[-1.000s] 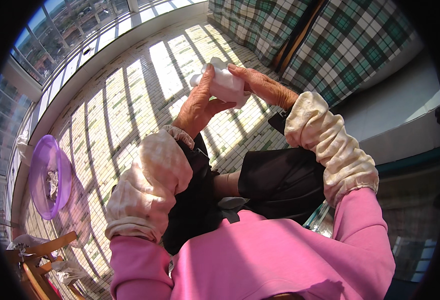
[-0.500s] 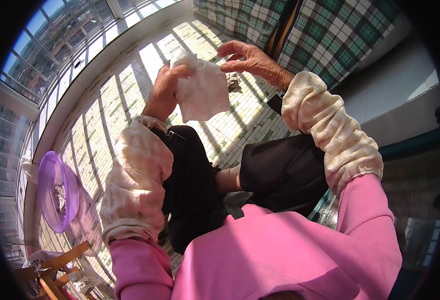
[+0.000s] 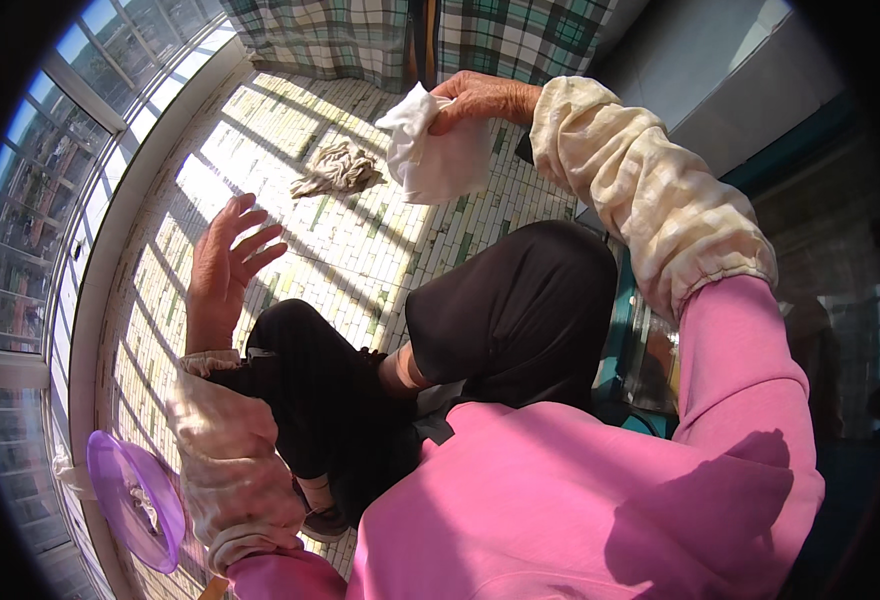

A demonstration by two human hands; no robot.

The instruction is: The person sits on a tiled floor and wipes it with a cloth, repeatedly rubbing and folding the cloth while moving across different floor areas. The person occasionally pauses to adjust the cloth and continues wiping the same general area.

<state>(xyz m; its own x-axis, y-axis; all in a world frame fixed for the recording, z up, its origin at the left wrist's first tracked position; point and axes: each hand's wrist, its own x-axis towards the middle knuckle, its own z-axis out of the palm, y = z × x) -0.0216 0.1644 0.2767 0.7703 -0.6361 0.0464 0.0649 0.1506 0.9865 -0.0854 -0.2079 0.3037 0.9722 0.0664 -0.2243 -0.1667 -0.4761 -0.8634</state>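
My right hand (image 3: 478, 103) is closed on the bunched top of a white cloth (image 3: 442, 160), which hangs down over the tiled floor. Thumb and fingers pinch it near the upper edge. Over the floor to the left, my left hand (image 3: 228, 262) is raised with its fingers apart, holding nothing. A crumpled greyish-beige rag (image 3: 338, 168) lies on the floor between the two hands, nearer the white cloth and apart from it. Patterned cream sleeve covers (image 3: 632, 185) wrap both my forearms.
A purple plastic basin (image 3: 110, 500) with crumpled cloth inside stands at the lower left by the window ledge (image 3: 110, 240). Green-and-white checked curtains (image 3: 525, 40) hang at the far side. My bent knees (image 3: 535, 300) take up the middle. Barred sunlight falls across the floor tiles.
The white cloth has passed from my left hand to my right. My left hand has drawn away to the left and opened. The view has turned, showing more of the rag on the floor.
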